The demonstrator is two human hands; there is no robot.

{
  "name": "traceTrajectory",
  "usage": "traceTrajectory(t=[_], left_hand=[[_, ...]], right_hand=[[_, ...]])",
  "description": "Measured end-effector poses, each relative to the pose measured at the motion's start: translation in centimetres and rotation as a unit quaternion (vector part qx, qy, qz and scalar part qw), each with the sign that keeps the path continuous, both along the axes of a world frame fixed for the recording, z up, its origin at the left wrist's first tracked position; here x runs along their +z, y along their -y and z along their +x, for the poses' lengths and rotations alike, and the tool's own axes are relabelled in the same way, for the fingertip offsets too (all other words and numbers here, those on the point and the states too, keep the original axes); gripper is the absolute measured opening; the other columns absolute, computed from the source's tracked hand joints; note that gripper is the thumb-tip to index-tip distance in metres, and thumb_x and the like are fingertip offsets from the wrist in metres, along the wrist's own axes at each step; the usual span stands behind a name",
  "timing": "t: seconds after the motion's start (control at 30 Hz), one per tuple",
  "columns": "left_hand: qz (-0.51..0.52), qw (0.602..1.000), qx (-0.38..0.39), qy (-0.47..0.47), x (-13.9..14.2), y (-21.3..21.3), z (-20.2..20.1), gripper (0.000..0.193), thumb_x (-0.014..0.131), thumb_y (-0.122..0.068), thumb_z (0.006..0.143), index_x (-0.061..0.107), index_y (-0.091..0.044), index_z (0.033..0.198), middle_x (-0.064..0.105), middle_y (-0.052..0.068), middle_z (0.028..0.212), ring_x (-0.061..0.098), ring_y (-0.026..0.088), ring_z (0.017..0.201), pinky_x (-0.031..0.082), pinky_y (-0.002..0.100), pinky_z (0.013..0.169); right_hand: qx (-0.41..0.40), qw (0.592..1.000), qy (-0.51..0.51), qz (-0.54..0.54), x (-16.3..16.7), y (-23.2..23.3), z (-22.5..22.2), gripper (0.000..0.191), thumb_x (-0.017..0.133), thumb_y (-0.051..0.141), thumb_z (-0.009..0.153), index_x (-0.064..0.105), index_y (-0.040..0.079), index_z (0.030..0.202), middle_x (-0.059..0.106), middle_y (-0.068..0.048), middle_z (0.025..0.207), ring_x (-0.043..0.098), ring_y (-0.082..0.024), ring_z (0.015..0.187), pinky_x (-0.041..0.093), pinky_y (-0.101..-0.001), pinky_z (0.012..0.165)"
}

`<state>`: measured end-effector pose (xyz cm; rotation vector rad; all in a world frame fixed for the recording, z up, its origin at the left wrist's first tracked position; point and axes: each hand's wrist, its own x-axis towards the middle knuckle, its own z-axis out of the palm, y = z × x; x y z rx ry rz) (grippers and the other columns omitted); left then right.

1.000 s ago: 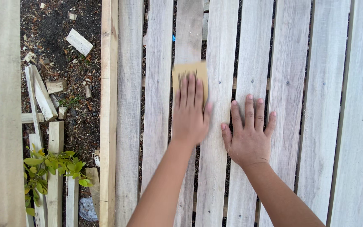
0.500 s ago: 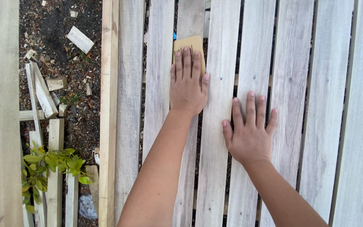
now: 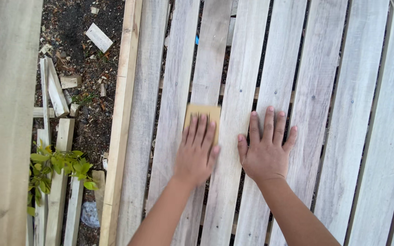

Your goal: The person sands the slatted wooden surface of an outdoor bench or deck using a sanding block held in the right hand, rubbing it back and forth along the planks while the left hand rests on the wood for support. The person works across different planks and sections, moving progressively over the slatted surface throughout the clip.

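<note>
Where the slatted wooden surface point(image 3: 343, 114) fills the view: left hand point(image 3: 197, 152) flat, fingers extended, pressing a tan sanding sheet point(image 3: 202, 111), now drawn nearer along its board than a moment ago; right hand point(image 3: 265, 150) spread flat, bracing rightward. Wood offcuts point(image 3: 99, 37) far left.

Looks like a backyard woodworking spot, outdoors – bare dirt point(image 3: 76, 27) littered with wood offcuts point(image 3: 99, 37), a leafy green sprig point(image 3: 55, 164), and a weathered slatted pallet point(image 3: 315, 91) laid out flat.
</note>
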<state>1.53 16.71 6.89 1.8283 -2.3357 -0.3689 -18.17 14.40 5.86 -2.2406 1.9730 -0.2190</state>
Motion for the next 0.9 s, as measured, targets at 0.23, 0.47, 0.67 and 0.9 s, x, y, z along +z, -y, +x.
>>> traceTrajectory(t=[0.23,0.47,0.67,0.9], left_hand=[[-0.042,0.996,0.061,0.049,-2.8,12.8,-2.3,0.066,0.034,-0.042,0.107,0.018,-0.011,0.163,0.013,0.014,0.171,0.011,0.034,0.158,0.010,0.048,0.128],[-0.017,0.999,0.022,0.017,-0.4,6.4,-1.3,0.065,0.027,-0.043,0.108,0.017,-0.014,0.165,0.010,0.008,0.174,0.008,0.028,0.160,0.010,0.044,0.130],[0.010,0.999,-0.037,0.012,0.1,-4.5,0.1,0.069,0.025,-0.045,0.108,0.023,0.000,0.160,0.011,0.018,0.171,0.005,0.034,0.159,0.006,0.048,0.127],[-0.077,0.996,0.019,0.038,-2.2,10.9,-1.9,0.069,0.033,-0.046,0.105,0.023,-0.007,0.161,0.013,0.020,0.167,0.008,0.040,0.155,0.008,0.052,0.126]], right_hand=[[-0.001,1.000,-0.016,0.009,-0.2,0.4,-0.1,0.068,0.031,0.052,0.103,0.037,0.015,0.159,0.023,-0.020,0.168,0.014,-0.041,0.156,0.003,-0.0675,0.120],[-0.006,0.999,-0.029,-0.015,-0.4,1.1,-0.3,0.068,0.024,0.056,0.102,0.030,0.020,0.159,0.019,-0.009,0.168,0.011,-0.034,0.155,0.003,-0.0628,0.120],[-0.017,0.998,-0.051,-0.016,-0.3,1.3,-0.1,0.068,0.021,0.057,0.102,0.029,0.021,0.159,0.020,-0.006,0.168,0.011,-0.031,0.155,0.003,-0.0608,0.121],[-0.012,0.999,-0.035,-0.025,0.6,1.6,-0.3,0.068,0.026,0.057,0.102,0.032,0.020,0.159,0.022,-0.008,0.167,0.014,-0.033,0.153,0.005,-0.0629,0.118]])
